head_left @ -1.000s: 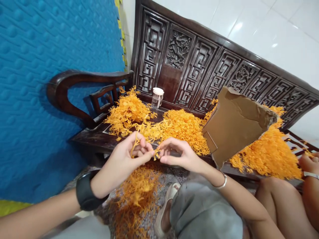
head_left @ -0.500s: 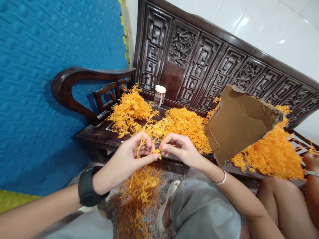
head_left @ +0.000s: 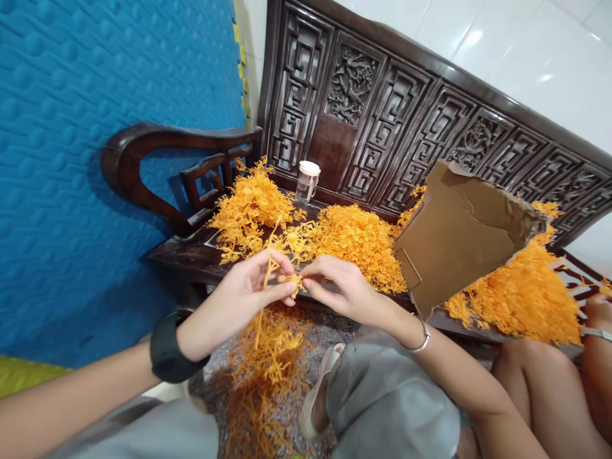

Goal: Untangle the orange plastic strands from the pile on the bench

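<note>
A: Diff vs 0.5 s ago?

B: Orange sprig sits slightly further L & up in view, along w/ L hand & R hand; heaps & cup look same

A: Matl / texture?

B: Sprig: thin stem, frilly branched tips, betw the 2 hands, just in front of bench edge. Heaps beyond, L heap & mid heap, same tangled orange; loose strands on speckled floor below. Bench dark glossy wood, carved back; clear cup w/ pale lid near back. Brown cardboard, torn edge, tilted to R of mid heap

A: Pose?

B: L: half-curled, thumb & fingertips pinched on sprig, stem crossing fingers; black wristband. R: fingers bent, tips nearly together at tuft edge, can't tell if gripping. Co-worker's hand far R, grip unclear
</note>
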Motion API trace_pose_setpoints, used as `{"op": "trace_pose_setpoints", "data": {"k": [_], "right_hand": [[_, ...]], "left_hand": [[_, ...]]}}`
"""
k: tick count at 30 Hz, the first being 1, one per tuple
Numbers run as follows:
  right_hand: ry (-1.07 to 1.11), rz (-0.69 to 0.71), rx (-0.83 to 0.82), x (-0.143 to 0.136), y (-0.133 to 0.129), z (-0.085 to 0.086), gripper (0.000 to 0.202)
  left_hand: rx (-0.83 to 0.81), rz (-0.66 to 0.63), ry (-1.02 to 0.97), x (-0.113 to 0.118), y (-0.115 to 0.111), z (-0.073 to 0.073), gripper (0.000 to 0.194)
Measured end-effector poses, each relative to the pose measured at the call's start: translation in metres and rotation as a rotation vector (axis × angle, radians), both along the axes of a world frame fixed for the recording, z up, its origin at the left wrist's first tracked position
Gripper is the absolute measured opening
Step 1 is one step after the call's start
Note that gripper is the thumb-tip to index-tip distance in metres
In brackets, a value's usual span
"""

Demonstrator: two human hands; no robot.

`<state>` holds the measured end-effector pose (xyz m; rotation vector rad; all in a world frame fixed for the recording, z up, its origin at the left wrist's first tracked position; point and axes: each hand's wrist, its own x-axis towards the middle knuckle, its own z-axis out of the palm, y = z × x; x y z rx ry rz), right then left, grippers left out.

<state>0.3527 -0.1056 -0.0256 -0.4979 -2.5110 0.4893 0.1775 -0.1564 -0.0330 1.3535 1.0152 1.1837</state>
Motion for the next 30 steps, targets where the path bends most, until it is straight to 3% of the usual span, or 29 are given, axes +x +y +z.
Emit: {"op": "trace_pose_setpoints", "data": {"k": [6, 11, 14, 19, 30], "right_hand": [[-0.128, 0.05, 0.092, -0.001, 0.002, 0.0, 0.016], [-0.314, 0.167, 0.031, 0.002, 0.003, 0.002, 0.02], [-0.342, 0.166, 0.032, 0.001, 0.002, 0.0, 0.02], [-0.432, 0.041, 0.021, -0.006, -0.008, -0.002, 0.014], [-0.448, -0.278, 0.082, -0.014, -0.027, -0.006, 0.021]], "left_hand": [[-0.043, -0.085, 0.024, 0.0, 0.001, -0.006, 0.013], [0.013, -0.135, 0.164, 0.002, 0.0, -0.013, 0.014], [0.005, -0.155, 0.222, 0.003, -0.002, -0.016, 0.012], [0.074, -0.073, 0.346, 0.007, -0.004, -0.018, 0.02], [0.112, -0.018, 0.365, 0.006, 0.0, -0.017, 0.017]]}}
